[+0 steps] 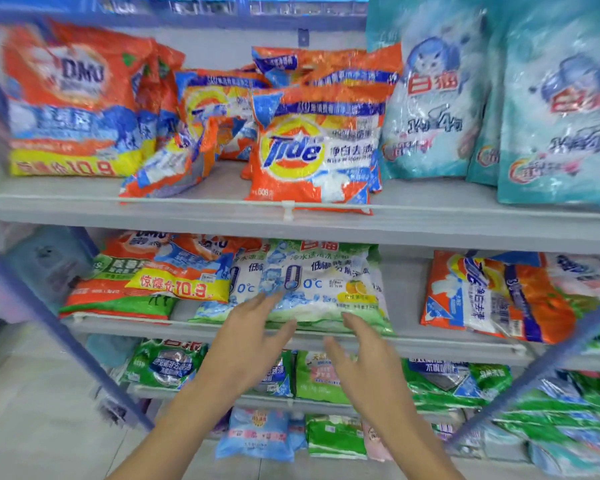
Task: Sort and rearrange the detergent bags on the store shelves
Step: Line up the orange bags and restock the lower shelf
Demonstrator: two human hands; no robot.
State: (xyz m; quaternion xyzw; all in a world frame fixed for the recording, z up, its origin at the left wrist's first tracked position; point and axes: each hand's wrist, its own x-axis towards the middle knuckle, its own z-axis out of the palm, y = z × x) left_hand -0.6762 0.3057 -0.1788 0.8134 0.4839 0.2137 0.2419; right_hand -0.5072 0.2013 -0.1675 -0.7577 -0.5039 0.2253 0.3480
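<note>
Left hand [253, 336] and right hand [366, 358] are bare, forearms too

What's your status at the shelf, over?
Left hand open, right hand open, neither holding anything. Both stretched toward the white-green 0°C bag. Nothing in the way.

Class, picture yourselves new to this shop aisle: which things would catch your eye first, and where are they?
The orange Tide bag stands front and centre on the top shelf, with tall teal bags to its right. Lower down, the left hand and right hand, both open, reach toward a white-and-green bag on the middle shelf.
</note>
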